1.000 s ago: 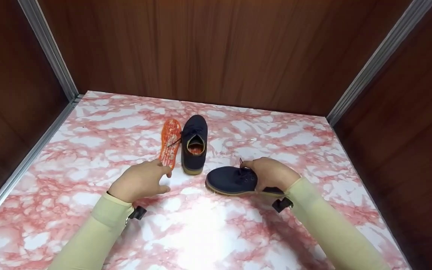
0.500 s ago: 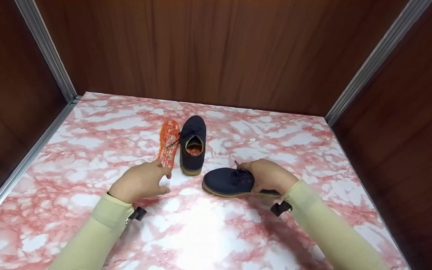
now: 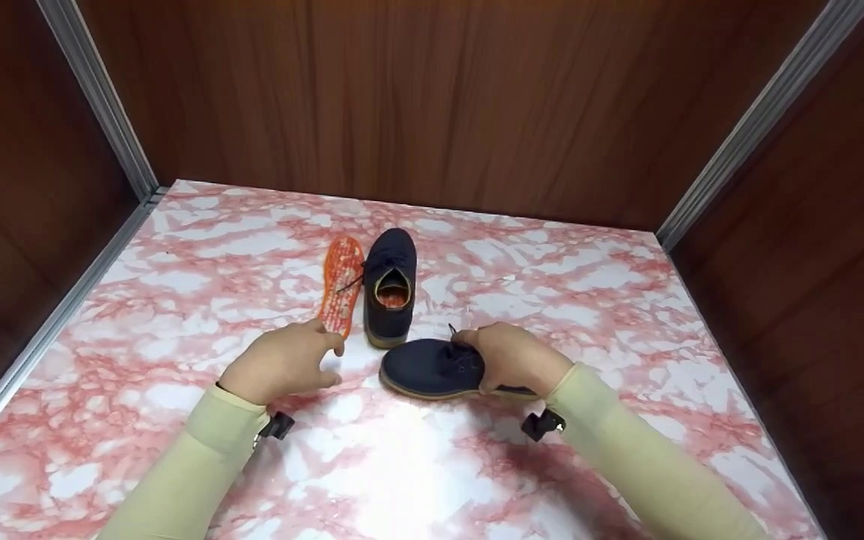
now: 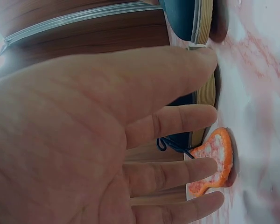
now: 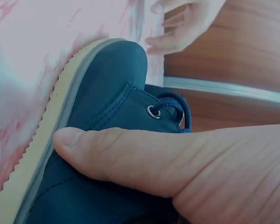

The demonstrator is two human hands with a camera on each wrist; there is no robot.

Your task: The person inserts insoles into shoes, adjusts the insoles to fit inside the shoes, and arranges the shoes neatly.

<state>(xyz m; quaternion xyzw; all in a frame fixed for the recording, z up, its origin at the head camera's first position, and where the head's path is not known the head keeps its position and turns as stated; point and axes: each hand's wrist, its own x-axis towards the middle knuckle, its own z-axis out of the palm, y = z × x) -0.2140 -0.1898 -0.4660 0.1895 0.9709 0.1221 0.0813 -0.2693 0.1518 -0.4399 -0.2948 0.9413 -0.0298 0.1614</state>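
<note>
My right hand [image 3: 511, 356] grips a navy lace-up shoe [image 3: 424, 366] around its middle, over the laces. In the right wrist view the thumb lies along the shoe's side [image 5: 114, 70], just above its pale ridged sole. The toe points left, close to the heel of a second navy shoe [image 3: 391, 319]. That one stands with its toe toward the back wall, an orange-patterned lining showing inside. Left of it lies an orange insole [image 3: 340, 274], crossed by a loose lace end. My left hand [image 3: 282, 364] is held near the insole's heel end, fingers extended and holding nothing.
The pink-and-white marbled table top [image 3: 589, 285] is bounded by dark wood panels [image 3: 432, 105] at the back and both sides. Metal strips [image 3: 98, 105] run along the corners. A bright glare lies on the table in front of the shoes.
My right hand has slid the gripped shoe leftward, bringing its toe near the standing shoe's heel. The left hand, the standing shoe and the insole have stayed in place.
</note>
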